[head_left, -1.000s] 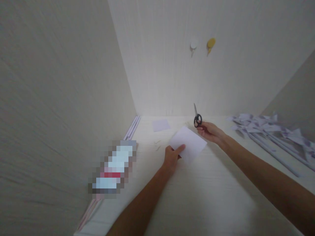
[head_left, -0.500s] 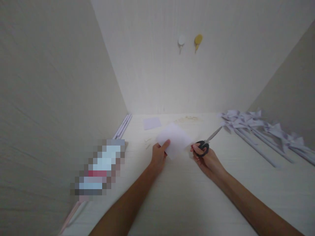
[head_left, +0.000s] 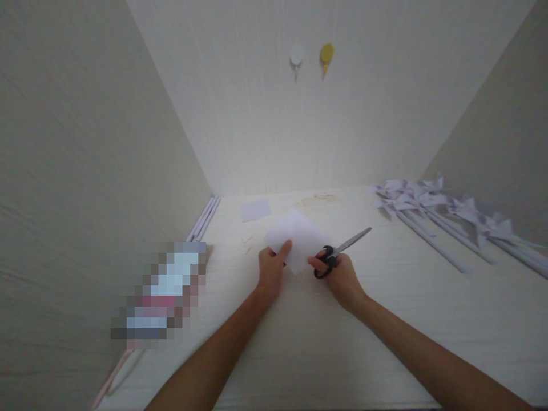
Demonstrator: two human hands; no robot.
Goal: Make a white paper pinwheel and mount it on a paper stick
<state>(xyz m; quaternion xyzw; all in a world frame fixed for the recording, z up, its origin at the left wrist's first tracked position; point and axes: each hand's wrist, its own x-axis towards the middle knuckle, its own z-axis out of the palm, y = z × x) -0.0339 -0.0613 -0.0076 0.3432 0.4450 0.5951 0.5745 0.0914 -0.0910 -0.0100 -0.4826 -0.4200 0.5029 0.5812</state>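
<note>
A pale lilac sheet of paper (head_left: 295, 231), turned with one corner toward me, is pinched at its lower left edge by my left hand (head_left: 272, 269), thumb on top. My right hand (head_left: 340, 279) is closed around the black handles of a pair of scissors (head_left: 351, 240). Their blades look closed and point up and to the right, away from the paper. The fingers of my right hand are at the sheet's lower right edge; whether they touch it I cannot tell. Behind the sheet, a smaller lilac paper piece (head_left: 256, 210) lies flat on the white table (head_left: 299, 354).
Several paper pinwheels on rolled sticks (head_left: 432, 208) lie at the right. At the left wall rest a few rolled paper sticks (head_left: 204, 218), with a pixelated device (head_left: 165, 291) and its pink cable nearer me. Thin scraps (head_left: 319, 198) lie by the back wall, below two hooks (head_left: 326, 54).
My right hand has moved left with the scissors, closer to the paper's lower right edge. My left hand keeps its pinch on the sheet. The whole view has shifted slightly.
</note>
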